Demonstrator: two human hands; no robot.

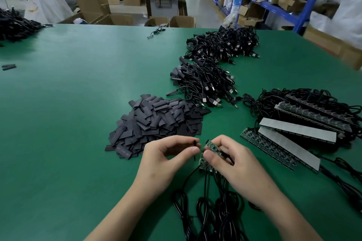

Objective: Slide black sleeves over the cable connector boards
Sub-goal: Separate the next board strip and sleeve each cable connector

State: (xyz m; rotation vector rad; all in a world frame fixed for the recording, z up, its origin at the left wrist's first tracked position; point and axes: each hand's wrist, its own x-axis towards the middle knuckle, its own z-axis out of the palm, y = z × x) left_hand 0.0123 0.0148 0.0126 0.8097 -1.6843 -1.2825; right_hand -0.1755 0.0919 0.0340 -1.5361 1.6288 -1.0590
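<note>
My left hand (166,154) pinches a black sleeve (195,147) edge-on between thumb and fingers. My right hand (233,160) grips a small green connector board (212,146), its free end pointing at the sleeve, a finger's width apart. More green boards (204,165) lie under my right thumb, their black cables (209,207) trailing toward me. A heap of loose flat black sleeves (156,123) lies just beyond my left hand.
Two piles of black USB cables, some with sleeves on, lie further out (203,82) (223,45). Strips of joined boards with grey backing (290,139) are stacked on the right. The green table (68,103) stretches left; shelves and cartons stand behind.
</note>
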